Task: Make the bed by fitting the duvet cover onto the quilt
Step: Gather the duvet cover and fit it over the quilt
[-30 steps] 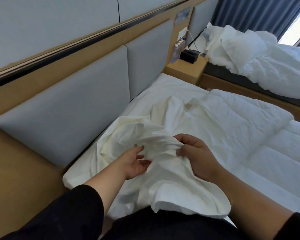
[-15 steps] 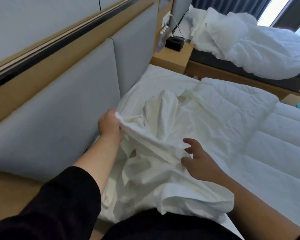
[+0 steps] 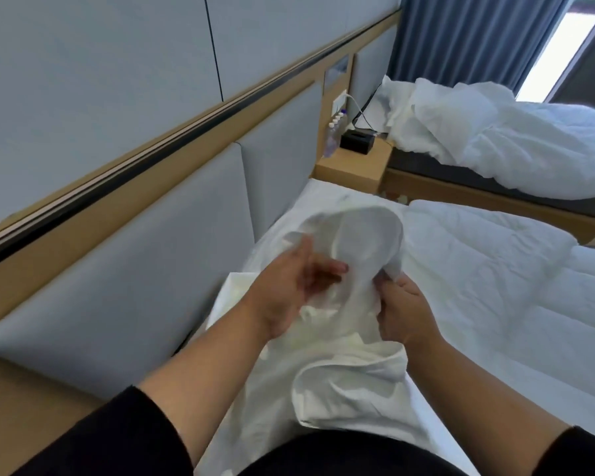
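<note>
Beside the grey padded headboard (image 3: 172, 255), the crumpled white duvet cover (image 3: 354, 372) lies bunched between both hands, left of the flat quilt (image 3: 488, 269). Right hand (image 3: 404, 312) pinches a raised fold. Left hand (image 3: 289, 286), which gripped the cover's edge by the headboard half a second ago, now hovers with fingers loosely spread.

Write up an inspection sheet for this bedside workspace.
Surface: bed with white sheet, against a grey padded headboard.
Job's things: duvet cover bunched in front of the person; quilt spread to the right.
Clutter: bottles and black box on the nightstand.
Hands: left hand open, fingers extended by the cover; right hand grips a fold.
Cables: white cable from the wall socket.
Surroundings: second bed with rumpled bedding, blue curtain.
</note>
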`<state>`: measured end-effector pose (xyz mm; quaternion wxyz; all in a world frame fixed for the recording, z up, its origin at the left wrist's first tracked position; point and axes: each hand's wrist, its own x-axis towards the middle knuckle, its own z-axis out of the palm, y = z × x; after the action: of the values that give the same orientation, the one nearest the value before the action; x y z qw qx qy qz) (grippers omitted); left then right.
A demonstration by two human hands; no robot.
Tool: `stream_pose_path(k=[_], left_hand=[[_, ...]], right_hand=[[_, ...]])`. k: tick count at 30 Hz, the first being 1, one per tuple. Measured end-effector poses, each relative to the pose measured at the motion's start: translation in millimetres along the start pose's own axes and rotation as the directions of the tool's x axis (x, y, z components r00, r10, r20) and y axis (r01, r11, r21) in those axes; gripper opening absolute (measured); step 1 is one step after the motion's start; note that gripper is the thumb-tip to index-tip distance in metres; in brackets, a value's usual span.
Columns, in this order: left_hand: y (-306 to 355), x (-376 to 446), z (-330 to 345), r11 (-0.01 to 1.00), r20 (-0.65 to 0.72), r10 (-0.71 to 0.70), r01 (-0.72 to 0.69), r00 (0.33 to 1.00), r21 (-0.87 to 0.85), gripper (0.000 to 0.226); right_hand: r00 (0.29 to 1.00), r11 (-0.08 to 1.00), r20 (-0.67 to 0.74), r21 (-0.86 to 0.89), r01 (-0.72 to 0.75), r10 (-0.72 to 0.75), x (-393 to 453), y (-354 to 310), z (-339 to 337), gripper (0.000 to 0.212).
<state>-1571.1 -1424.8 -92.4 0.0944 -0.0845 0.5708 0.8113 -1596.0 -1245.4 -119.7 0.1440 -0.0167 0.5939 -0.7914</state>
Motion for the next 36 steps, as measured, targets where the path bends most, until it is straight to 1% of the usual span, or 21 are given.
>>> stream_pose_path(k=[2, 4, 6, 8, 9, 13, 16, 18, 19, 20, 21, 23, 25, 27, 29, 31, 32, 33, 34, 35, 36], left_hand=[[-55.5, 5.3, -31.0, 0.888, -0.147, -0.416, 0.366, 0.897, -0.28, 0.095], [-113.1, -5.6, -64.2, 0.736, -0.189, -0.646, 0.538, 0.739, -0.411, 0.102], [-161.1, -21.5, -89.7, 0.614, -0.23, -0.78, 0.642, 0.582, -0.459, 0.095], [-191.1, -34.1, -106.9, 0.532, -0.222, -0.84, 0.673, 0.495, -0.514, 0.077], [-200.1, -36.7, -113.1, 0.551, -0.279, -0.833, 0.676, 0.478, -0.489, 0.066], [-197.2, -30.7, -99.8, 0.709, -0.45, -0.703, 0.596, 0.551, -0.378, 0.046], [-188.2, -27.6, -86.5, 0.722, -0.464, -0.692, 0.549, 0.553, -0.42, 0.028], [-184.2, -22.2, -92.2, 0.718, -0.482, -0.693, 0.446, 0.536, -0.535, 0.039], [-177.3, -16.2, -100.7, 0.754, -0.549, -0.652, 0.369, 0.523, -0.543, 0.043], [-164.8, -8.6, -107.5, 0.812, -0.631, -0.579, 0.302, 0.516, -0.499, 0.044], [-147.8, 2.2, -113.5, 0.877, -0.713, -0.481, 0.263, 0.511, -0.403, 0.042], [-99.9, 24.8, -107.9, 0.976, -0.788, -0.213, 0.156, 0.578, -0.15, 0.028], [-48.2, 36.8, -73.5, 0.997, -0.645, 0.027, 0.028, 0.764, 0.076, 0.008], [-0.7, 29.8, -15.7, 0.926, -0.296, 0.199, -0.08, 0.934, 0.369, 0.012], [31.1, 10.9, 40.7, 0.796, 0.103, 0.177, -0.204, 0.979, 0.57, 0.023], [36.4, 3.8, 71.8, 0.74, 0.314, 0.075, -0.264, 0.946, 0.619, 0.028], [34.2, 3.0, 76.4, 0.742, 0.364, 0.029, -0.264, 0.931, 0.616, 0.027], [27.4, 8.1, 75.0, 0.775, 0.383, -0.008, -0.236, 0.924, 0.586, 0.027], [19.7, 13.8, 69.5, 0.807, 0.348, -0.039, -0.176, 0.937, 0.563, 0.027], [6.2, 23.6, 55.9, 0.82, 0.268, -0.072, -0.096, 0.961, 0.564, 0.027], [-6.1, 30.5, 41.4, 0.777, 0.146, -0.112, -0.005, 0.983, 0.629, 0.029]], right_hand=[[0.992, 0.994, 0.074, 0.021, -0.104, 0.102, -3.5, 2.7, -8.4, 0.028], [0.94, 0.972, 0.256, -0.12, -0.202, 0.227, -10.5, 8.1, -12.1, 0.01], [0.844, 0.934, 0.4, -0.179, -0.309, 0.356, -18.9, 14.7, -14.3, 0.022], [0.768, 0.901, 0.478, -0.148, -0.407, 0.426, -24.9, 18.0, -18.0, 0.037], [0.742, 0.881, 0.497, -0.111, -0.46, 0.45, -26.0, 19.4, -22.1, 0.045], [0.68, 0.77, 0.482, 0.018, -0.638, 0.552, -29.4, 26.7, -36.9, 0.048], [0.678, 0.715, 0.41, 0.085, -0.694, 0.61, -30.8, 27.9, -41.2, 0.076], [0.683, 0.763, 0.365, -0.144, -0.63, 0.633, -31.3, 24.8, -37.8, 0.079], [0.783, 0.808, 0.228, -0.293, -0.512, 0.579, -33.4, 23.8, -38.3, 0.068], [0.9, 0.779, 0.07, -0.532, -0.331, 0.43, -31.6, 24.2, -41.1, 0.051], [0.932, 0.734, 0.02, -0.622, -0.272, 0.362, -29.7, 22.9, -39.9, 0.038], [0.915, 0.651, 0.101, -0.733, -0.197, 0.39, -31.1, 25.3, -36.5, 0.047], [0.913, 0.7, 0.146, -0.691, -0.182, 0.381, -32.5, 28.8, -34.2, 0.067], [0.891, 0.716, 0.242, -0.687, -0.122, 0.384, -29.7, 24.1, -25.8, 0.087], [0.905, 0.738, 0.332, -0.674, 0.03, 0.267, -25.0, 28.7, -27.4, 0.085], [0.895, 0.677, 0.436, -0.687, 0.264, 0.092, -19.0, 35.8, -31.4, 0.037], [0.901, 0.664, 0.432, -0.686, 0.297, 0.044, -20.6, 36.0, -31.3, 0.007], [0.946, 0.747, 0.323, -0.621, 0.237, -0.032, -17.2, 39.4, -31.9, 0.015], [0.974, 0.846, 0.191, -0.533, -0.003, 0.124, -22.6, 21.2, -19.4, 0.023], [0.968, 0.832, 0.202, -0.554, -0.011, 0.147, -21.1, 16.7, -24.5, 0.026], [0.961, 0.779, 0.275, -0.607, 0.156, 0.021, -20.9, 23.7, -36.0, 0.028]])
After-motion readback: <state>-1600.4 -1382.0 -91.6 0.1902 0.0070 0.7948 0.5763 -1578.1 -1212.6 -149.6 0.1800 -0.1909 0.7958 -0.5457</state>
